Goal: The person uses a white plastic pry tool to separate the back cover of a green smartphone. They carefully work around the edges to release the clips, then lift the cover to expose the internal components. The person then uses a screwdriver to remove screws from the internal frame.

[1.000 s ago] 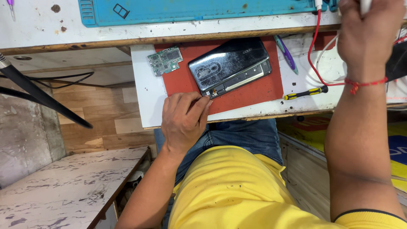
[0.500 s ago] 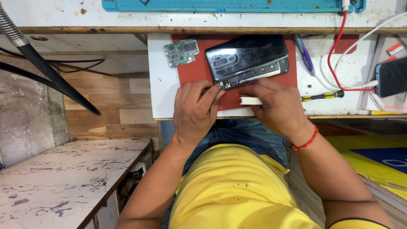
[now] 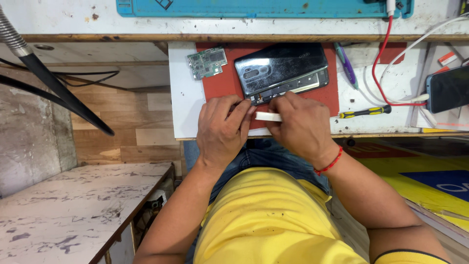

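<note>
The opened phone (image 3: 281, 68), dark back up and slightly tilted, lies on the red mat (image 3: 224, 83) near the middle of the pull-out shelf (image 3: 183, 98), its near long edge showing exposed innards. Both hands meet at that near edge. The left hand (image 3: 222, 129) rests knuckles up on the mat, fingers pressed together and curled, their tips touching the phone's lower left corner. The right hand (image 3: 300, 127) pinches a flat white tool (image 3: 267, 116) between thumb and fingers; the tool lies level between the 2 hands, and its tip seems to reach the phone's edge, though the fingers hide the contact. A red thread circles the right wrist.

Beside the phone, at the mat's far left corner, sits 1 small green circuit board (image 3: 207, 62). Right of the mat lie a purple pen (image 3: 346, 66) and, nearer the front edge, a yellow-and-black screwdriver (image 3: 365, 112). A red cable (image 3: 377, 73) loops across the shelf's right part toward a second phone (image 3: 449, 89) at the right edge. A teal mat (image 3: 264, 7) lies on the desk above.
</note>
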